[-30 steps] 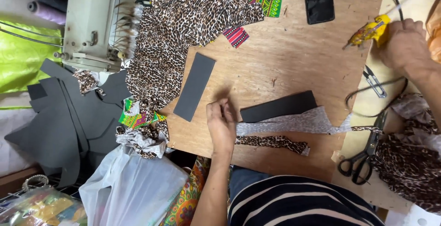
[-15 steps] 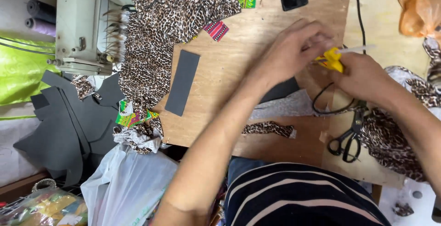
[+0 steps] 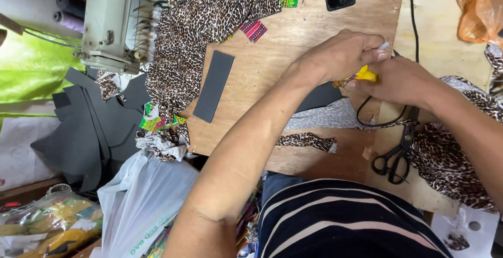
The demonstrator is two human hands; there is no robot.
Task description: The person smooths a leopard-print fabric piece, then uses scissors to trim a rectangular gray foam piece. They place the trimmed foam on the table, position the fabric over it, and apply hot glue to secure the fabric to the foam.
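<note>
Both hands meet on a small yellow plastic tool [image 3: 365,73] over the plywood surface [image 3: 293,43].

Left hand [image 3: 343,55] and right hand [image 3: 401,82] fingers pinch it near the surface's right edge, above black-handled steel scissors [image 3: 396,156].

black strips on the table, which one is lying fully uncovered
The left black strip, lying bare beside the leopard fabric. The other black strip is mostly hidden under the left forearm.

A second ago the left hand [image 3: 343,53] lay flat on the table [image 3: 272,74] by the dark strip while the right hand [image 3: 401,82] reached far off for the small yellow tool [image 3: 365,73]. Since then both hands have met over the table's middle, closed together around that tool.
</note>
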